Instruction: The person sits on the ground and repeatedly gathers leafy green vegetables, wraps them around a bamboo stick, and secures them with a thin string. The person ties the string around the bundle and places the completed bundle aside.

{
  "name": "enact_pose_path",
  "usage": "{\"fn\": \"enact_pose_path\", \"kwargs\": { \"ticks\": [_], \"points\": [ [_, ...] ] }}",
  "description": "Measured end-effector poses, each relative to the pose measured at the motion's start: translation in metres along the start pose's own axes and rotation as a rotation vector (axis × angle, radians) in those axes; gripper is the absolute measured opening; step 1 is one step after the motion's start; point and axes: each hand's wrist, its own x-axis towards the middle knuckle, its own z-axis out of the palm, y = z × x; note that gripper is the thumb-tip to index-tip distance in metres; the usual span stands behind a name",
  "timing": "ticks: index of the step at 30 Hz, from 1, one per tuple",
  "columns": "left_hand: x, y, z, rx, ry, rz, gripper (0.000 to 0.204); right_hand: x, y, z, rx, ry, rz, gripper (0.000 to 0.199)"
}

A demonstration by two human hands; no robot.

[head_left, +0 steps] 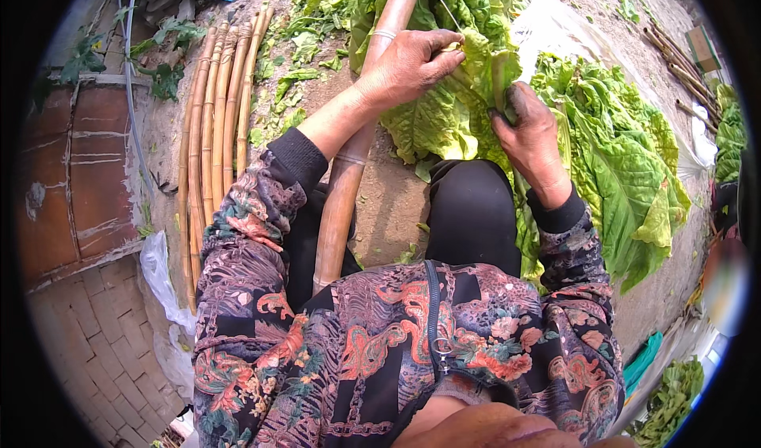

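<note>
Thumb and forefinger of the left hand [406, 63] pinched a pale stub [453, 47], too small to identify, where white thread [441, 2] met a bunch of broad green leaves [479, 12] beside the bamboo pole [342, 202]. The right hand [535, 135] held a leaf stalk [499, 77] of that bunch between thumb and curled fingers. A leaf pile [618, 158] covered the near edge of a white plastic sheet [555, 21].

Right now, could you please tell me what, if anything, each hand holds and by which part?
The right hand appears to hold a leaf by its stem. The left hand pinches something small and pale; what it is, I cannot tell.
</note>
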Motion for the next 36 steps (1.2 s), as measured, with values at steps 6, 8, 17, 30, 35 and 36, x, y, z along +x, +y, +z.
{"fn": "enact_pose_path", "kwargs": {
  "ticks": [6, 8, 17, 30, 35, 36],
  "points": [
    [-0.01, 0.013, -0.007, 0.214, -0.01, 0.137, 0.042, 0.098, 0.021, -0.068, -0.659, 0.347, -0.433, 0.011],
    [-0.007, 0.017, -0.004, 0.123, 0.079, 0.193, 0.042, 0.098, 0.039, -0.031, -0.265, 0.022, -0.201, 0.019],
    [-0.019, 0.021, -0.018, 0.228, 0.139, 0.149, 0.029, 0.032, 0.001, -0.006, 0.627, -0.622, 0.148, 0.05],
    [0.137, -0.046, -0.129, 0.659, 0.189, -0.231, 0.015, 0.211, 0.067, 0.096, 0.131, 0.148, -0.333, 0.028],
    [0.059, -0.194, -0.08, 0.453, 0.02, -0.274, 0.025, 0.199, 0.028, 0.096, 1.038, -0.218, 0.143, 0.049],
    [0.046, -0.181, -0.059, 0.45, 0.004, -0.317, 0.026, 0.192, 0.028, 0.093, 0.934, -0.124, 0.065, 0.048]
  ]
}}
